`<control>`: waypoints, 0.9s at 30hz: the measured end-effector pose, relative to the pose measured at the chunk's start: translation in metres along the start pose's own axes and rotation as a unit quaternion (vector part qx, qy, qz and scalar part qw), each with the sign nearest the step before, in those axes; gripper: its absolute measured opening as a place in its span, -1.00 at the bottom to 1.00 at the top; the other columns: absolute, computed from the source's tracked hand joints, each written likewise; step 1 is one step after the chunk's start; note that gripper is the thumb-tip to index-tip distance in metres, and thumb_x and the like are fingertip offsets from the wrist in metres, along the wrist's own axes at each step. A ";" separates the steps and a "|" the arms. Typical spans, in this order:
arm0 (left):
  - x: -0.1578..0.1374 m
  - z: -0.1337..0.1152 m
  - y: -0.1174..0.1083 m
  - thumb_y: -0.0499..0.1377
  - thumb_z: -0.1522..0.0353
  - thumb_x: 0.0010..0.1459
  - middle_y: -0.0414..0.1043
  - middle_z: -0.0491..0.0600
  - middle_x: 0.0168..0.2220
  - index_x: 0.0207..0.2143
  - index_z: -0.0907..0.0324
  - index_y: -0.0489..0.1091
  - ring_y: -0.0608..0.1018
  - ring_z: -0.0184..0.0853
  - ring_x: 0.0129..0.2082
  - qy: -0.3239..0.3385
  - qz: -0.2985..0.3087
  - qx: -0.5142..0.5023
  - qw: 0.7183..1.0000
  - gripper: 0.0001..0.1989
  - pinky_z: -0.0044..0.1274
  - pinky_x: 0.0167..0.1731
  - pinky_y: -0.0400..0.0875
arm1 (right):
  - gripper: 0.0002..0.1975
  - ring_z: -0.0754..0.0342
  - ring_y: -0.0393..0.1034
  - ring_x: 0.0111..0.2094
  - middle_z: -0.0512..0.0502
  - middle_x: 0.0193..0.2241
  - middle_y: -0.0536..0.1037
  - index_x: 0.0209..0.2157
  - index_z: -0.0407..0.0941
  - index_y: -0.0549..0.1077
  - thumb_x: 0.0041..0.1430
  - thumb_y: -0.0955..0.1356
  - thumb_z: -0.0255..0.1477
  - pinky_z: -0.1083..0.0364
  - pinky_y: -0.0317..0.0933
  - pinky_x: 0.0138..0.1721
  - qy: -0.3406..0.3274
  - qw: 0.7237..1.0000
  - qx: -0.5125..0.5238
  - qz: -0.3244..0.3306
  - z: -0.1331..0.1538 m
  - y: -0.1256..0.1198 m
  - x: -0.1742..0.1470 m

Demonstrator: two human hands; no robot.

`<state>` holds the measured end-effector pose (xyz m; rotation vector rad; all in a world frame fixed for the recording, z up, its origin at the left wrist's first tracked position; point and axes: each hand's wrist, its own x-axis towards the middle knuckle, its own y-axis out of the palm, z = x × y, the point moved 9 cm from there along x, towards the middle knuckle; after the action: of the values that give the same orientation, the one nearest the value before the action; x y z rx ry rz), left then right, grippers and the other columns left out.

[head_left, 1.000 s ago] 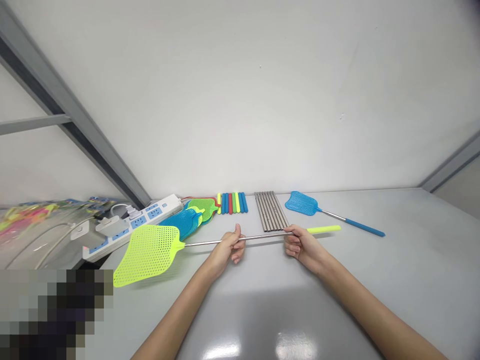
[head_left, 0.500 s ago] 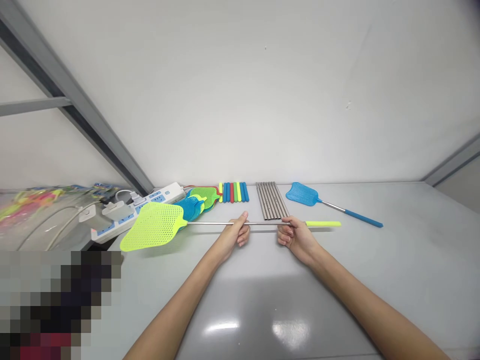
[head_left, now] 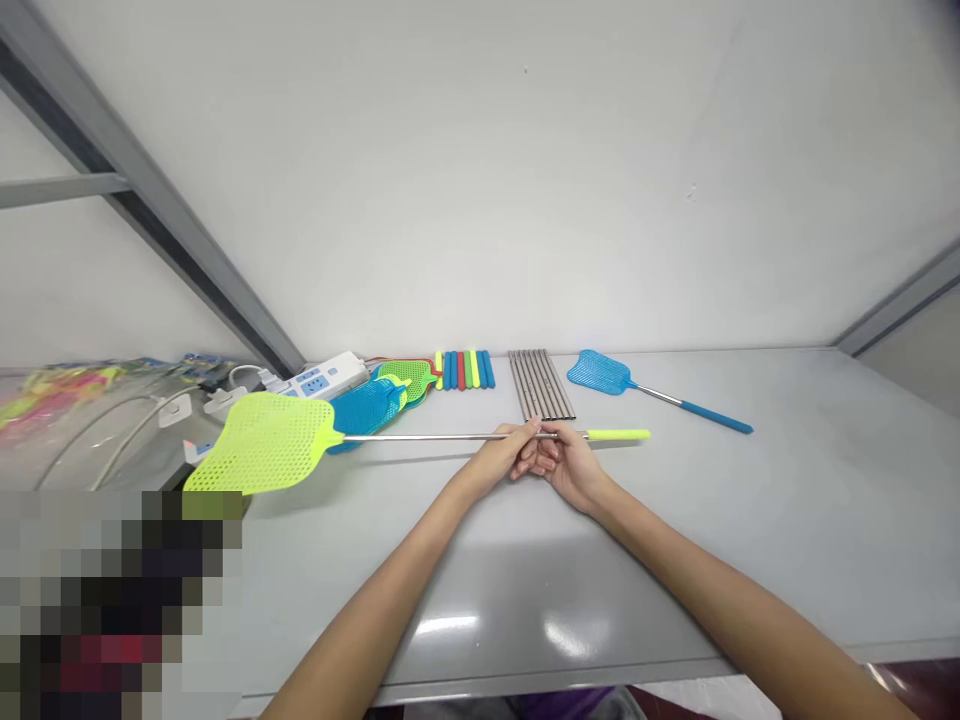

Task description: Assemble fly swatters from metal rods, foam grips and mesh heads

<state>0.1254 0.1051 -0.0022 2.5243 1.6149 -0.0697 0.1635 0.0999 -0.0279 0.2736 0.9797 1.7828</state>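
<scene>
A yellow-green fly swatter [head_left: 274,440] lies level across my two hands, its perforated head at the left and its yellow grip at the right. My left hand [head_left: 499,462] is closed around the thin metal rod. Right beside it, my right hand [head_left: 571,470] is closed on the rod just short of the yellow grip; the fingers of both hands touch. Behind the hands lies a row of metal rods [head_left: 541,385]. A finished blue fly swatter [head_left: 604,373] rests on the table to the right of them.
Several coloured handle tubes [head_left: 465,371] lie in a row at the back. Left of them are stacked blue swatter heads [head_left: 367,405] and a green one [head_left: 409,376]. A white power strip [head_left: 330,375] with plugs and cables stands farther left, near plastic-wrapped goods [head_left: 71,395]. A wall closes the table's back.
My left hand has slid right along the rod to meet my right hand. The swatter and right hand have shifted left in view, and the view has tilted down slightly.
</scene>
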 end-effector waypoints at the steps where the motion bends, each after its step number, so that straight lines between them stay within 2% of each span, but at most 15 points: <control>1: 0.003 0.001 0.000 -0.05 0.10 0.01 0.09 -0.18 -0.86 -0.78 0.22 0.10 0.13 -0.55 -0.84 0.000 -0.002 -0.001 1.000 -0.53 -0.63 -0.75 -0.01 | -0.59 0.23 -0.06 -0.74 0.10 -0.87 0.03 -0.87 -0.14 0.11 -0.04 0.21 -0.36 0.17 0.03 -0.60 -0.011 1.000 0.005 -0.011 0.001 -0.003 0.002; 7: 0.018 0.003 -0.004 -0.08 0.12 0.02 0.12 -0.13 -0.88 -0.83 0.23 0.13 0.13 -0.55 -0.88 0.018 -0.029 -0.022 0.999 -0.50 -0.64 -0.81 -0.11 | -0.60 0.24 -0.03 -0.77 0.08 -0.88 0.09 -0.88 -0.15 0.13 -0.04 0.19 -0.40 0.20 0.02 -0.65 -0.075 0.995 0.027 -0.060 0.009 -0.011 0.006; 15: 0.013 -0.003 -0.011 -0.06 0.16 0.03 0.18 -0.11 -0.84 -0.77 0.27 0.28 0.19 -0.53 -0.84 0.070 -0.068 -0.052 0.994 -0.53 -0.63 -0.79 -0.06 | -0.65 0.24 0.00 -0.79 0.12 -0.88 0.08 -0.84 -0.13 0.08 -0.07 0.22 -0.42 0.20 0.00 -0.70 -0.125 0.985 0.038 -0.112 0.014 -0.011 0.009; 20: 0.009 -0.004 -0.019 -0.06 0.10 0.02 0.10 -0.13 -0.87 -0.84 0.24 0.19 0.17 -0.52 -0.84 0.091 -0.107 -0.092 0.986 -0.47 -0.62 -0.79 -0.08 | -0.72 0.25 -0.04 -0.79 0.18 -0.86 0.04 -0.76 -0.12 0.06 -0.09 0.24 -0.44 0.23 -0.06 -0.74 -0.181 0.967 0.064 -0.167 0.017 -0.014 0.008; 24: 0.004 -0.005 -0.025 -0.02 0.10 0.00 0.08 -0.15 -0.87 -0.83 0.24 0.16 0.17 -0.52 -0.83 0.114 -0.161 -0.153 0.968 -0.49 -0.62 -0.78 -0.05 | -0.74 0.26 -0.04 -0.79 0.20 -0.85 0.03 -0.73 -0.12 0.07 -0.08 0.24 -0.43 0.24 -0.07 -0.74 -0.203 0.955 0.084 -0.197 0.018 -0.014 0.005; 27: -0.002 -0.011 -0.030 0.05 0.14 -0.02 0.17 -0.17 -0.77 -0.72 0.23 0.19 0.25 -0.52 -0.76 0.144 -0.217 -0.220 0.940 -0.61 -0.64 -0.74 0.04 | -0.75 0.26 -0.03 -0.79 0.18 -0.84 0.06 -0.71 -0.13 0.10 -0.07 0.24 -0.41 0.23 -0.08 -0.76 -0.188 0.958 0.095 -0.196 0.014 -0.010 0.007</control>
<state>0.0971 0.1172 0.0057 1.8761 1.9972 0.5725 0.1754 0.1137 -0.0277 0.4845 0.8584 1.2198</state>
